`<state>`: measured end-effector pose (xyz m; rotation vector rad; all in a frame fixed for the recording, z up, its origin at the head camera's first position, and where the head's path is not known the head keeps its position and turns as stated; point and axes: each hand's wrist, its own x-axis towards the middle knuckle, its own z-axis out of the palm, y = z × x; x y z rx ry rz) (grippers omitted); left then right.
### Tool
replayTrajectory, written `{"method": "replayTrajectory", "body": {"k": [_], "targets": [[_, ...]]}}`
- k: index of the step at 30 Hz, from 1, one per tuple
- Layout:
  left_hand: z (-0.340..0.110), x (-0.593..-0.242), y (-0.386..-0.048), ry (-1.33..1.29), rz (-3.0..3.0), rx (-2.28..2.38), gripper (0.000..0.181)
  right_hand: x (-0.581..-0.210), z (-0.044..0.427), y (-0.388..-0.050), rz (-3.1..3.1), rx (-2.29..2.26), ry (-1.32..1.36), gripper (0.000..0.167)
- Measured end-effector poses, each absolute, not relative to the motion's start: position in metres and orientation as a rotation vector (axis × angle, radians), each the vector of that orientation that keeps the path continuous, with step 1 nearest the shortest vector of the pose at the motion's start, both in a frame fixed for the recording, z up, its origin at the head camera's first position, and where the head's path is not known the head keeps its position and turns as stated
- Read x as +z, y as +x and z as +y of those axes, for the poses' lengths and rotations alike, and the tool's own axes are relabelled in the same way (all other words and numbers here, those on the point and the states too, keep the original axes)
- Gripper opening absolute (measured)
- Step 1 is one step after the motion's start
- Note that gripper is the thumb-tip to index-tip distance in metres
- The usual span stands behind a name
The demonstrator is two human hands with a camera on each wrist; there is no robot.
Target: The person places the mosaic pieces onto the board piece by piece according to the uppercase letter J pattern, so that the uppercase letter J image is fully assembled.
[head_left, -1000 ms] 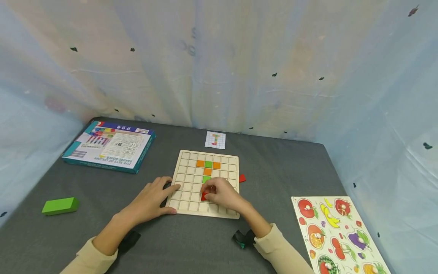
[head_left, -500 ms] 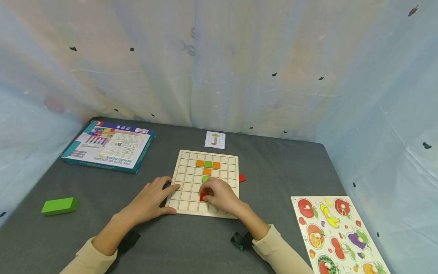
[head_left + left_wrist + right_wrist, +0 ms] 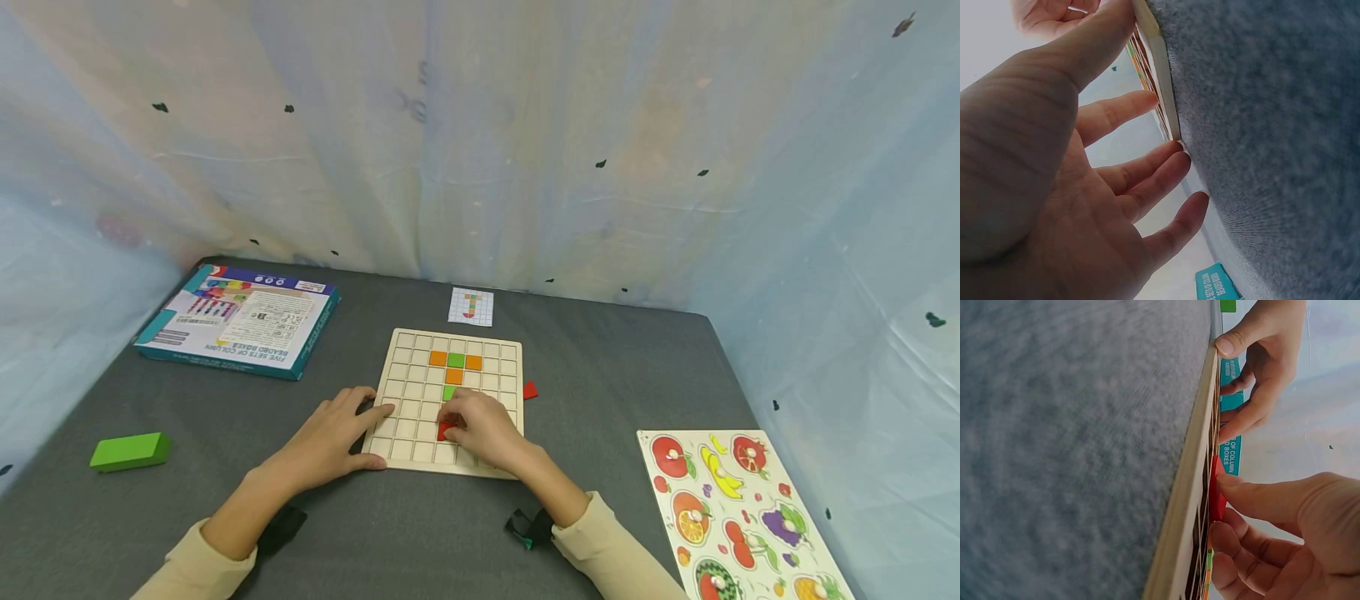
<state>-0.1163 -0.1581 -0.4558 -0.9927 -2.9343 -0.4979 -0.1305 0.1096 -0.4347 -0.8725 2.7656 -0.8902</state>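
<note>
A pale wooden grid board (image 3: 405,408) lies mid-table. Orange tiles (image 3: 437,358) and green tiles (image 3: 456,360) form a T shape in its cells. My right hand (image 3: 483,429) pinches a red tile (image 3: 1216,494) between thumb and fingers at the lower middle of the grid. That tile stands partly tilted over the cells in the right wrist view; the fingers hide part of it. My left hand (image 3: 330,437) rests on the board's left edge, fingers spread, thumb at the near corner. Another red tile (image 3: 530,390) lies just off the board's right edge.
A small card (image 3: 471,307) with a coloured grid pattern lies behind the board. At back left is a flat teal box (image 3: 240,321); a green block (image 3: 131,451) lies nearer. A fruit peg puzzle (image 3: 738,508) occupies the right front. Curtains surround the table.
My right hand has shifted very slightly left, and its fingers have settled over the red tile. The left hand stays in place on the board.
</note>
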Motion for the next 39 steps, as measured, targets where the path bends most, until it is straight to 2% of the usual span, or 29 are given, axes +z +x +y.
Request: {"method": "replayTrajectory", "body": {"k": [39], "targets": [[-0.1583,-0.4552,-0.1166,-1.002,-2.921,-0.500,0.078,-0.4358,0.1093,-0.1311,2.799,-0.854,-0.873,0.008]]}}
